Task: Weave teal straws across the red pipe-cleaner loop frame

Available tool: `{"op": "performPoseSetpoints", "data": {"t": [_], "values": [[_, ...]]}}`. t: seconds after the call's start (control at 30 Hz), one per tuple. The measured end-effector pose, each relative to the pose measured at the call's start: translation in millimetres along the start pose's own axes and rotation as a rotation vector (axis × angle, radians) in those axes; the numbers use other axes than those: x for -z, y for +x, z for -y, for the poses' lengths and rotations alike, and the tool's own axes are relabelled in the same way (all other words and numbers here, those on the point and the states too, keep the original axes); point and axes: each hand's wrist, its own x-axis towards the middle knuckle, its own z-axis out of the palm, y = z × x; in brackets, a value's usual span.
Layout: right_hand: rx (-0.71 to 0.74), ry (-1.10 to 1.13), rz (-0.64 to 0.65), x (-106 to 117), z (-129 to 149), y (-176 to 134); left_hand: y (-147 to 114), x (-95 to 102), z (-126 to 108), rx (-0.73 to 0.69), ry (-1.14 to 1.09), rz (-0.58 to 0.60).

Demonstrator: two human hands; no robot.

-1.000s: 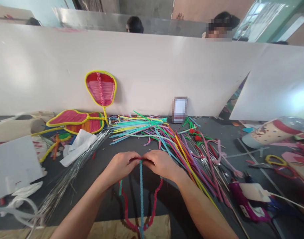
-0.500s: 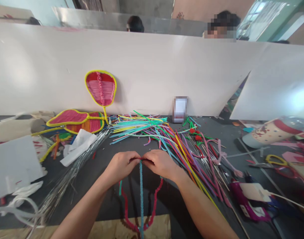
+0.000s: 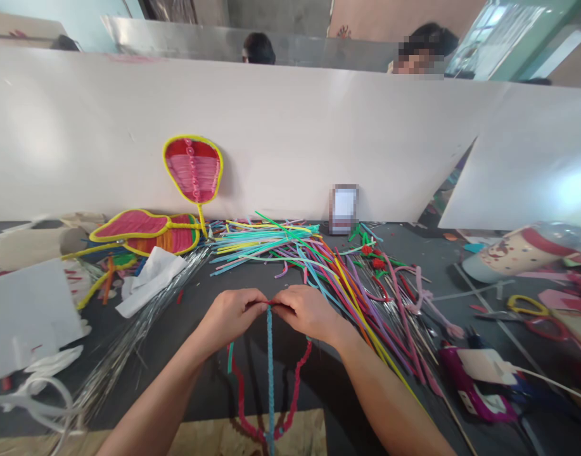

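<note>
My left hand [image 3: 234, 313] and my right hand [image 3: 310, 311] meet fingertip to fingertip, both closed in a pinch. Between them a short stretch of red pipe cleaner [image 3: 270, 303] shows, at the top of a twisted blue pipe cleaner stem [image 3: 270, 373]. The stem runs straight down toward me. Near its lower end a curved red-pink pipe cleaner piece [image 3: 294, 399] crosses it, bending up on both sides toward my wrists. A green bit [image 3: 230, 358] sits at the left tip of that curve. My fingers cover most of the pinched part.
Loose coloured pipe cleaners [image 3: 271, 240] lie behind my hands, with thin wires [image 3: 142, 323] at left. A pink, yellow-edged fan shape [image 3: 194, 168] leans on the white partition [image 3: 280, 126]. Phone [image 3: 344, 209], tumbler [image 3: 513, 253], scissors [image 3: 528, 310] and purple glue-gun-like device [image 3: 478, 392] are rightward.
Almost nothing differs. Both hands keep the same pinch in the same place, and the view has shifted very slightly.
</note>
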Motion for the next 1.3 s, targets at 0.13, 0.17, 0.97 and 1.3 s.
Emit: {"op": "performPoseSetpoints", "data": {"t": [0.13,0.17,0.97,1.3], "values": [[-0.003,-0.009,-0.005,-0.3,-0.3,-0.5,0.3,-0.3,-0.3,-0.001,-0.008,0.018],[-0.004,-0.009,-0.004,-0.1,-0.4,-0.7,0.5,-0.1,0.1,0.003,-0.017,0.030],[0.002,0.004,-0.001,0.7,-0.9,-0.6,1.7,-4.0,0.3,0.035,-0.025,0.010],[-0.023,0.022,-0.019,8.5,-1.0,-1.0,-6.7,-1.8,11.1,0.121,-0.186,-0.014]]}}
